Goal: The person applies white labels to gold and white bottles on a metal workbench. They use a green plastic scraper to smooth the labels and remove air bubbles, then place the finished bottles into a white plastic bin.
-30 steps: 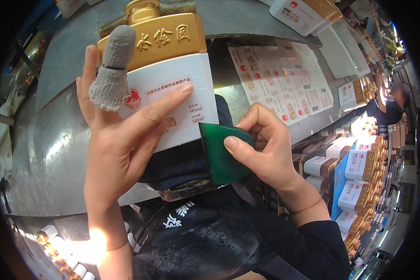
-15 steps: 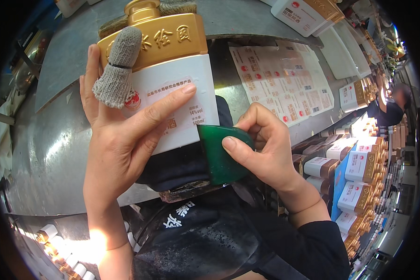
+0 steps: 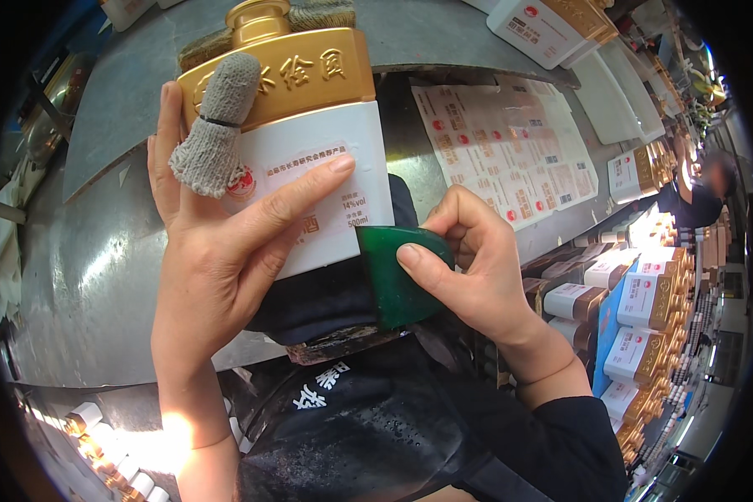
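A flat bottle (image 3: pixel 356 186) with a white body and a gold shoulder and neck leans in front of me. My left hand (image 3: pixel 213 243) grips it by its left side, with the thumb lying across the printed white front. One finger of that hand wears a grey knitted finger cover (image 3: pixel 231 88), banded by a dark ring. Between thumb and fingers, my right hand (image 3: pixel 477 268) pinches a green scraper (image 3: pixel 397 276). The scraper's upper corner is at the bottle's lower right corner; whether they touch I cannot tell. My left hand hides part of the print.
On the metal table (image 3: pixel 84 243) lies a sheet of printed labels (image 3: pixel 510 151), right of the bottle. A white tray (image 3: pixel 619 92) and more bottles (image 3: pixel 544 33) stand beyond. Rows of gold-and-white bottles (image 3: pixel 636 351) fill the right side. A person (image 3: pixel 699 197) is farther off.
The bottle and my left hand have shifted very slightly to the right and down. My right hand and the scraper have barely moved.
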Motion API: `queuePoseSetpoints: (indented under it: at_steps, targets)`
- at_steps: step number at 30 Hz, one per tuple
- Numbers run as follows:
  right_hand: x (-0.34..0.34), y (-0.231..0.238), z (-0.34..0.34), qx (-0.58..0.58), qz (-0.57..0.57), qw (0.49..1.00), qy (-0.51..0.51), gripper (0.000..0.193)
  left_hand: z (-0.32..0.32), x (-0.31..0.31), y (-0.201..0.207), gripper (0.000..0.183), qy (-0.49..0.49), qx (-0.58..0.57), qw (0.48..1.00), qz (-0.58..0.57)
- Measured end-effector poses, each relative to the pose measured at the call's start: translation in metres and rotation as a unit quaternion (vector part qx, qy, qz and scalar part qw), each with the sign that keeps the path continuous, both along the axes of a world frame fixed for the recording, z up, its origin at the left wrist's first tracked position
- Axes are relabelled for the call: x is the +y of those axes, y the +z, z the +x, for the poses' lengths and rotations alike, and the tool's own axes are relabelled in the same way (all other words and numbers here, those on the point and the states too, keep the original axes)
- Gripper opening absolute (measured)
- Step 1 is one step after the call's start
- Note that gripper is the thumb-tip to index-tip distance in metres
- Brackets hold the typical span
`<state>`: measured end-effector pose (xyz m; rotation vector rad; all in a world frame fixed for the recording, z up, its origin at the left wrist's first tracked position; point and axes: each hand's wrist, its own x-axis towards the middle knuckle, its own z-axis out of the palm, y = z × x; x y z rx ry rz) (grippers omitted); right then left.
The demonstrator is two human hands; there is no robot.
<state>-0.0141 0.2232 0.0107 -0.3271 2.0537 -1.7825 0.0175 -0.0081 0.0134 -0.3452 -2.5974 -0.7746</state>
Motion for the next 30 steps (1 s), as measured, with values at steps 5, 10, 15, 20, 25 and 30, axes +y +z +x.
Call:
queuePoseSetpoints:
  at_steps: [5,10,15,20,25,30]
  targets:
    - [0.015,-0.002,-0.011,0.068,-0.007,0.998,0.017,0.016,0.0,-0.013,-0.018,0.046,-0.048,0.021,0.984,0.172]
    - [0.011,0.014,-0.058,0.106,-0.078,0.991,-0.034,0.022,0.01,-0.016,-0.02,0.053,-0.002,0.003,0.923,0.386]
    - [-0.024,0.023,-0.063,0.175,0.087,0.977,0.079,0.038,0.002,0.001,-0.014,0.07,0.025,-0.009,0.904,0.426]
    - [-0.035,0.025,-0.064,0.279,0.211,0.934,0.068,0.047,-0.006,0.005,-0.017,0.072,0.073,0.0,0.907,0.415]
    - [-0.034,0.027,-0.063,0.277,0.24,0.928,0.07,0.048,-0.003,0.004,-0.014,0.079,0.052,-0.024,0.898,0.436]
    - [-0.035,0.029,-0.062,0.271,0.247,0.928,0.068,0.048,0.005,0.004,-0.022,0.088,0.012,-0.052,0.877,0.478]
